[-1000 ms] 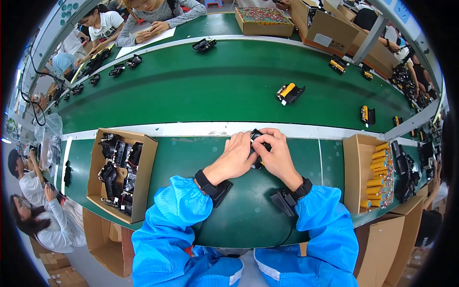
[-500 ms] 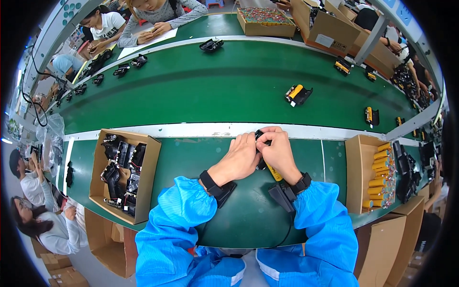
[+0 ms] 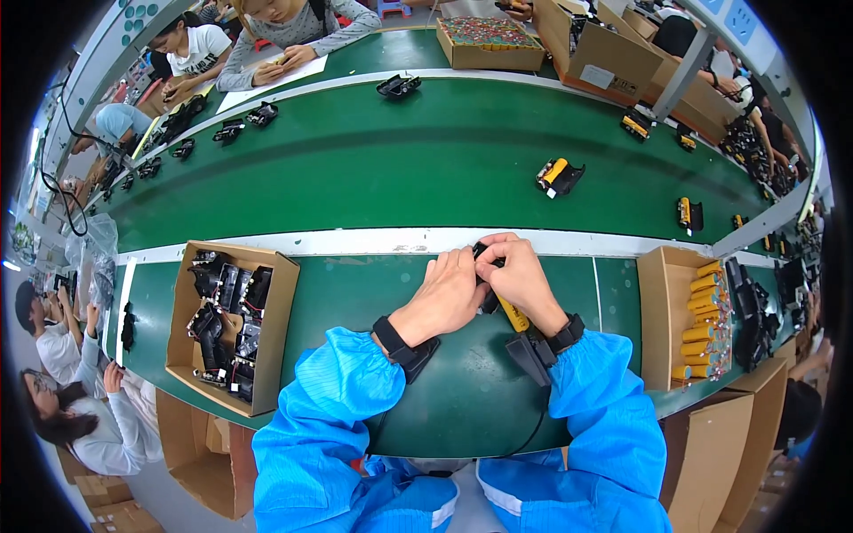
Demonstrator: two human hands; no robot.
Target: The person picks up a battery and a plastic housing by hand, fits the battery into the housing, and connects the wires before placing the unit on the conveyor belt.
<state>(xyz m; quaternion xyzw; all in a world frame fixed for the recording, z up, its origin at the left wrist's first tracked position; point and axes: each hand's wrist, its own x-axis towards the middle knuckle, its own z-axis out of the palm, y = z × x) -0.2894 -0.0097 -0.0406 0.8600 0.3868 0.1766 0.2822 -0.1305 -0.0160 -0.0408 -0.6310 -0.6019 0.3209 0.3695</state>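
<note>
Your left hand (image 3: 444,291) lies back-up with its fingers close together against the black plastic housing (image 3: 481,250), probably to steady it; your palm hides the underside, so whether those fingers grip or merely brace it cannot be told; your right hand (image 3: 518,277) bends over from the other side, thumb and forefinger pinching at the housing's upper end, a hold that seems suited to fine work on a small part, though the exact spot pinched is covered; the housing sits between your two hands, just on your side of the white rail (image 3: 391,242); a yellow cylindrical cell (image 3: 513,314) shows below your right palm, angled toward that wrist, and whether it is joined to the housing is hidden; well left of your left hand stands an open carton (image 3: 283,338) of black housing parts (image 3: 233,289); well right of your right hand another carton (image 3: 656,320) keeps yellow cells (image 3: 702,315) in a stack, so each supply likely falls within its own arm's reach; beyond both hands, on the green belt (image 3: 355,169), lies a housing-and-cell unit (image 3: 560,176), apart from your fingers
</note>
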